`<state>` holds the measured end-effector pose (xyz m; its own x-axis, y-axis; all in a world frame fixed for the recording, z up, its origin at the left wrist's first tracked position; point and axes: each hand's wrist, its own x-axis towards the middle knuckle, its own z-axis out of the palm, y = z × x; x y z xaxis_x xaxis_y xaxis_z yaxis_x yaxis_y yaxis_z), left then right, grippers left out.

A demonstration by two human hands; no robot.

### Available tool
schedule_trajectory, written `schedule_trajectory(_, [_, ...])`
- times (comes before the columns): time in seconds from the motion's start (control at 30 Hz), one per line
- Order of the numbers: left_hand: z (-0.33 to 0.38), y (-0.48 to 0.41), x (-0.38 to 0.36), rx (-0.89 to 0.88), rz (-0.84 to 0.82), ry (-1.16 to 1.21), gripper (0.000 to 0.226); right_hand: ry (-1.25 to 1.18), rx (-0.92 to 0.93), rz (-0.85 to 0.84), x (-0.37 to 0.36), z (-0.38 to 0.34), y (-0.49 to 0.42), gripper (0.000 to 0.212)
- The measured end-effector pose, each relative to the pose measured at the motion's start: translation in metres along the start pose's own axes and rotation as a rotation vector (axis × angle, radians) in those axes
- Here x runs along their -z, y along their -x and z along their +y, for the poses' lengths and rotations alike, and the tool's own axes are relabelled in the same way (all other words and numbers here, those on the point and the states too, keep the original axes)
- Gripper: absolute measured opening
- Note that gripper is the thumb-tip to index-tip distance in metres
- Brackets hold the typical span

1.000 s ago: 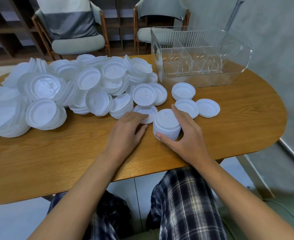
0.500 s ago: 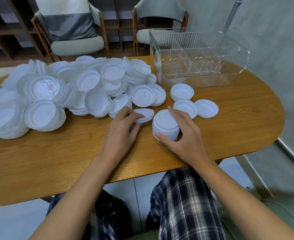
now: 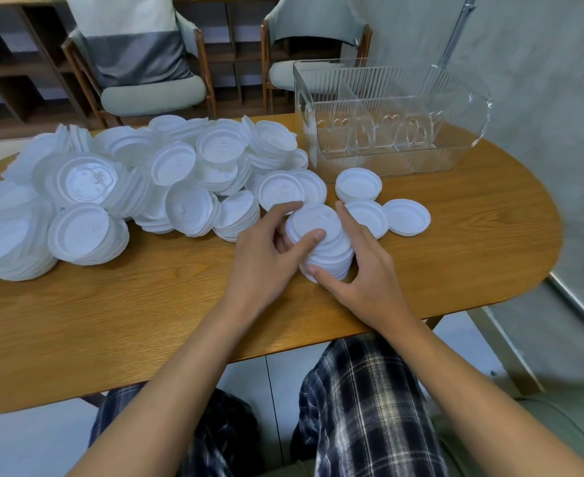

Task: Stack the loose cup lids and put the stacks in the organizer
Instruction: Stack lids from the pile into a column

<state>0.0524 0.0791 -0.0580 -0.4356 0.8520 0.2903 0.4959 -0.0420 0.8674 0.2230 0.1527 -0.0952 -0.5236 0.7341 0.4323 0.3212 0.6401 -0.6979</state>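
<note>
Landmark: the lid stack (image 3: 333, 258), standing on the wooden table (image 3: 146, 304) near its front edge. The right hand (image 3: 366, 273) cups the stack: its thumb is at the near base and its fingers curl round the far right side. The left hand (image 3: 263, 249) pinches the top lid (image 3: 309, 220), thumb flat on the lid face and fingers curled at its left and far rim. That lid sits slightly off-centre on the stack, not fully seated as far as I can tell.

The stack's axis is roughly upright, with the top leaning a bit left and away; that may be lens distortion.

- The big pile of loose lids (image 3: 146, 187) is left of the stack and nearer the left hand.
- Three single lids (image 3: 366, 215) lie just behind and right of the stack.
- The clear organizer (image 3: 387, 115) is behind and right of the stack, past those single lids. Its top is open, its dividers are visible and its compartments look empty.

Judgement: this is the stacking step. The lid needs pressing down square. The right hand is on the organizer side, so it is the likely carrier, moving the stack away and to the right. A loose grip on the leaning stack risks it fanning out.
</note>
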Motion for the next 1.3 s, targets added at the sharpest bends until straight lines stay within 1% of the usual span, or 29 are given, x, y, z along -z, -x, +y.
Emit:
schedule_trajectory(0.17, [-0.005,0.001,-0.003,-0.002,-0.027,-0.11,0.049,0.01,0.014,-0.008,-0.001,0.003,-0.001,0.09])
schedule_trajectory(0.23, [-0.007,-0.002,0.0,-0.016,-0.046,-0.114,0.049,0.014,0.018,-0.007,-0.001,0.003,-0.001,0.088])
schedule_trajectory(0.3, [-0.009,-0.008,0.005,-0.037,-0.134,-0.054,0.054,0.017,0.019,-0.005,-0.001,0.003,-0.001,0.086])
schedule_trajectory(0.4, [-0.011,-0.017,0.013,-0.014,-0.311,0.064,0.065,0.005,0.013,-0.007,-0.001,0.003,-0.001,0.086])
schedule_trajectory(0.47, [-0.008,-0.02,0.013,-0.011,-0.354,0.114,0.068,0.005,0.005,-0.005,-0.001,0.003,-0.001,0.09])
schedule_trajectory(0.63, [-0.004,-0.018,0.003,-0.101,-0.22,-0.092,0.069,-0.068,-0.052,0.003,0.0,0.003,0.0,0.105])
schedule_trajectory(0.77, [-0.006,-0.015,-0.002,-0.121,-0.167,-0.113,0.064,-0.039,-0.038,0.002,0.0,0.006,-0.001,0.1])
schedule_trajectory(0.87, [-0.007,-0.013,-0.003,-0.114,-0.169,-0.122,0.066,-0.004,-0.01,-0.011,-0.002,0.008,0.0,0.09])
schedule_trajectory(1.0, [-0.01,-0.012,-0.005,-0.112,-0.188,-0.147,0.069,-0.009,-0.005,-0.013,-0.002,0.008,-0.001,0.09])
schedule_trajectory(1.07, [-0.01,-0.015,-0.002,-0.108,-0.24,-0.159,0.071,-0.01,-0.007,-0.011,-0.001,0.008,0.0,0.089])
schedule_trajectory(1.13, [-0.009,-0.017,0.003,-0.121,-0.258,-0.123,0.063,-0.005,-0.009,-0.011,-0.002,0.006,0.0,0.089])
schedule_trajectory(1.17, [-0.01,-0.019,0.005,-0.144,-0.224,-0.105,0.054,0.005,-0.011,-0.001,-0.002,0.006,-0.001,0.088])
schedule_trajectory(1.23, [-0.016,-0.022,0.004,-0.215,-0.077,-0.159,0.034,0.03,-0.018,0.029,-0.002,0.006,-0.001,0.087])
schedule_trajectory(1.27, [-0.02,-0.025,0.003,-0.239,-0.004,-0.229,0.028,0.036,-0.026,0.041,-0.002,0.005,-0.001,0.087])
schedule_trajectory(1.3, [-0.025,-0.027,0.001,-0.244,0.045,-0.304,0.028,0.036,-0.036,0.048,-0.002,0.005,-0.001,0.088])
